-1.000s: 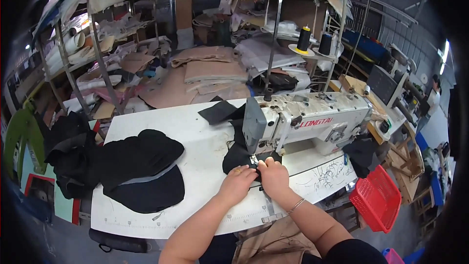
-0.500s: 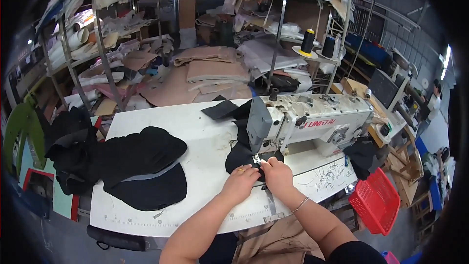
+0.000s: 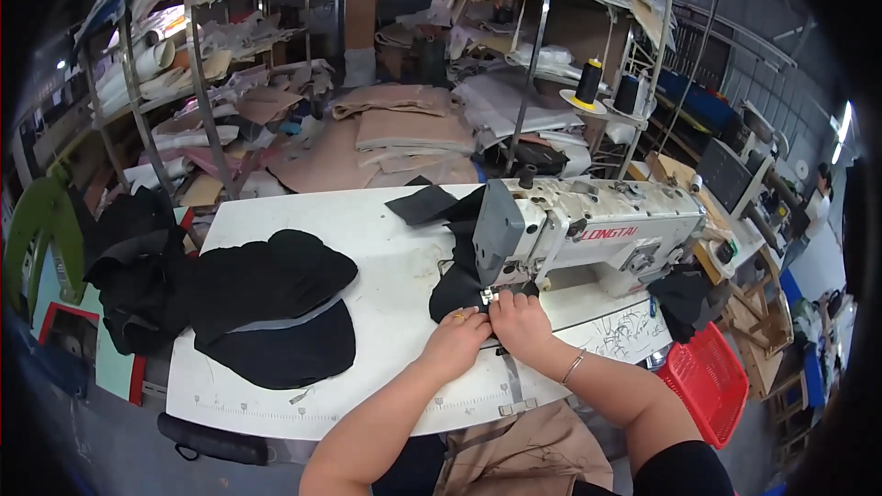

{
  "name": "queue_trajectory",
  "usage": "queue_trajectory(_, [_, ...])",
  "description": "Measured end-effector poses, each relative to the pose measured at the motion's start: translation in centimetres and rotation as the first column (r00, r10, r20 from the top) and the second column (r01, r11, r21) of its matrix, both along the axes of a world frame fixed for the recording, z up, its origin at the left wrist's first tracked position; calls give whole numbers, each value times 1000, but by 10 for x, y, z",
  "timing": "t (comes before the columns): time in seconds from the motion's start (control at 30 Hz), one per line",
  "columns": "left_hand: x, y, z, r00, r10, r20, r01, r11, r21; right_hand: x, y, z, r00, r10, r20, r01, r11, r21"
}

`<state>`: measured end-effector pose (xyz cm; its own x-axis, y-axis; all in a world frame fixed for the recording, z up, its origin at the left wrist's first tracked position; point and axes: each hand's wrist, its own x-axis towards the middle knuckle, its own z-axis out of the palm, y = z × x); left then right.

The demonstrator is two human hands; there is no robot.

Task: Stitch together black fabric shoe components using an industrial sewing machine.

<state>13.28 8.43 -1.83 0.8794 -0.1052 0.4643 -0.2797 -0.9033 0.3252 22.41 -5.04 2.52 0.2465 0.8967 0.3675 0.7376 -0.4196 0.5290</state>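
Observation:
A black fabric piece [image 3: 452, 292] lies under the needle and presser foot [image 3: 489, 296] of a white sewing machine [image 3: 597, 225]. My left hand [image 3: 457, 342] pinches the near side of this fabric, fingers pressed together, with a ring on one finger. Just right of it, my right hand [image 3: 521, 326] has its bent fingers on the fabric close beside the presser foot. The two hands nearly touch, and they hide the fabric's near edge. On the left half of the table lies a stack of black fabric pieces [image 3: 276, 298], partly hanging over the left edge.
The white table [image 3: 386, 312] carries loose thread scraps at its right end. Beyond hang black cloth [image 3: 680, 298] and a red plastic basket [image 3: 703, 381]. Thread cones [image 3: 588, 83] stand behind the machine. Shelves and piled sheets [image 3: 413, 133] fill the far side.
My right hand's fingers have shifted from reaching toward the presser foot to bending over the fabric beside it. My left hand stays near the same spot. The whole view has shifted slightly.

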Motion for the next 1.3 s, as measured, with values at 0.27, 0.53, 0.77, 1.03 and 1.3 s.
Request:
queue_trajectory(0.27, [-2,-1,-2,999,-15,34,15,1000,-13,2,-38,-5,967,-34,-253,100,962,253])
queue_trajectory(0.53, [1,-3,4,994,27,105,-18,996,-86,36,-96,10,933,-115,-340,217,936,278])
queue_trajectory(0.77, [1,-6,25,990,142,-23,-138,897,-421,49,-55,10,788,520,-328,-515,850,112])
queue_trajectory(1.03, [7,-7,40,962,142,-232,-235,866,-441,59,-46,-5,659,575,-486,-398,814,423])
queue_trajectory(1.3, [1,0,18,996,65,58,-67,997,27,52,-53,-7,649,617,-446,-510,787,347])
